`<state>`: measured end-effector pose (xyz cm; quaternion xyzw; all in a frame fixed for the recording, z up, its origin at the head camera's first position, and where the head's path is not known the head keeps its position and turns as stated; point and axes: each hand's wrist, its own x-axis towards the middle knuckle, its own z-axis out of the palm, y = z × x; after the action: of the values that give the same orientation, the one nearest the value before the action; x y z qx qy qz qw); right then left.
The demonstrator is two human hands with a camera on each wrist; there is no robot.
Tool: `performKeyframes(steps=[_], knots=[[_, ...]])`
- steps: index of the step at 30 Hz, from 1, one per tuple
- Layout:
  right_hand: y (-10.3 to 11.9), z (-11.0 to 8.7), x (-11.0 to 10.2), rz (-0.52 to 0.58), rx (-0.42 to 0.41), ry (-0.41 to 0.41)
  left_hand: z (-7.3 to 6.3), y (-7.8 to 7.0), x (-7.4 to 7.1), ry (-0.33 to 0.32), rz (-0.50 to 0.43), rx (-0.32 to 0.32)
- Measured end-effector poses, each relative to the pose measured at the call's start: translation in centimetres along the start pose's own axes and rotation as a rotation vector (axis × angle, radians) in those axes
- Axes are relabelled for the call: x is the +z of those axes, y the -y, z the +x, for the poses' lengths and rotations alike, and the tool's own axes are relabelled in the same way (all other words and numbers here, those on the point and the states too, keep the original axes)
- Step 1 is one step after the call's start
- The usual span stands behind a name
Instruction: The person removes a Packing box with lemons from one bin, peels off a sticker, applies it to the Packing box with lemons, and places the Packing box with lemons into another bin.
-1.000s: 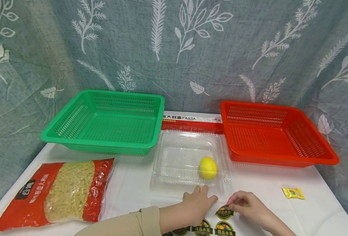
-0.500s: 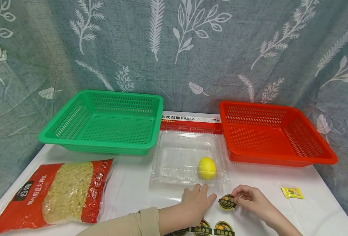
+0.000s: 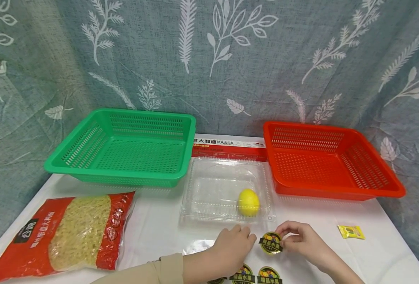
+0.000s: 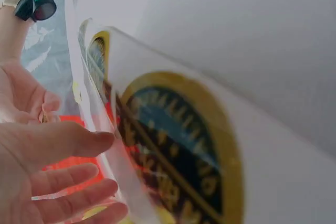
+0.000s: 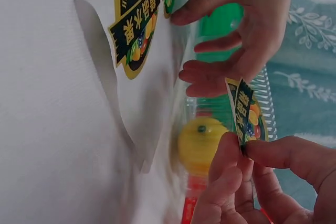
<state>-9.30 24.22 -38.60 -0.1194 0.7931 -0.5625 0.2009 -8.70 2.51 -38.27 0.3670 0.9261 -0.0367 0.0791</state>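
Note:
My right hand (image 3: 303, 246) pinches a round black-and-gold fruit sticker (image 3: 271, 243) by its right edge, between thumb and forefinger. In the right wrist view the sticker is held up, away from the white backing sheet (image 5: 149, 95). Several matching stickers (image 3: 269, 275) remain stuck on that sheet, which runs off the bottom of the head view and has a raised edge. My left hand (image 3: 235, 249) is over the sheet, its fingers loosely extended and holding nothing. Just beyond the hands, a yellow lemon (image 3: 248, 202) sits in a clear plastic clamshell box (image 3: 213, 191).
A green basket (image 3: 124, 175) stands at the back left, a red basket (image 3: 337, 191) at the back right. Between them lies a red-and-white pasta box (image 3: 230, 148). A large red pasta bag (image 3: 77, 232) is at left, a small yellow packet (image 3: 351, 232) at right.
The sticker has come away from the sheet in my right hand and turned to face the head camera. My left hand has drawn its fingers in a little.

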Motion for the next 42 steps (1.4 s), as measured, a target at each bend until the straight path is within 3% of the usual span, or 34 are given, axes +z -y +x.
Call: performKeyframes(steps=[4, 9, 18, 25, 30, 35, 42], knots=[[0.4, 0.2, 0.1, 0.007, -0.007, -0.011, 0.0, 0.7, -0.2, -0.043, -0.122, 0.012], [0.8, 0.3, 0.2, 0.034, -0.045, -0.011, -0.3, 1.3, -0.6, -0.122, -0.359, 0.019], [1.8, 0.7, 0.8, 0.021, -0.111, -0.04, -0.8, 2.3, -1.1, -0.351, -0.742, -0.004], [3.0, 1.5, 1.8, 0.024, -0.128, -0.083, -1.0, 3.7, -1.4, -0.379, -0.974, -0.014], [3.5, 1.8, 2.1, 0.034, -0.158, -0.09, -1.1, 4.3, -1.5, -0.429, -1.043, 0.006], [4.0, 2.1, 2.2, 0.037, -0.177, -0.114, -1.3, 4.7, -1.5, -0.464, -1.048, 0.031], [4.4, 2.5, 2.5, 0.052, -0.219, -0.117, -1.4, 5.0, -1.7, -0.515, -1.027, 0.019]])
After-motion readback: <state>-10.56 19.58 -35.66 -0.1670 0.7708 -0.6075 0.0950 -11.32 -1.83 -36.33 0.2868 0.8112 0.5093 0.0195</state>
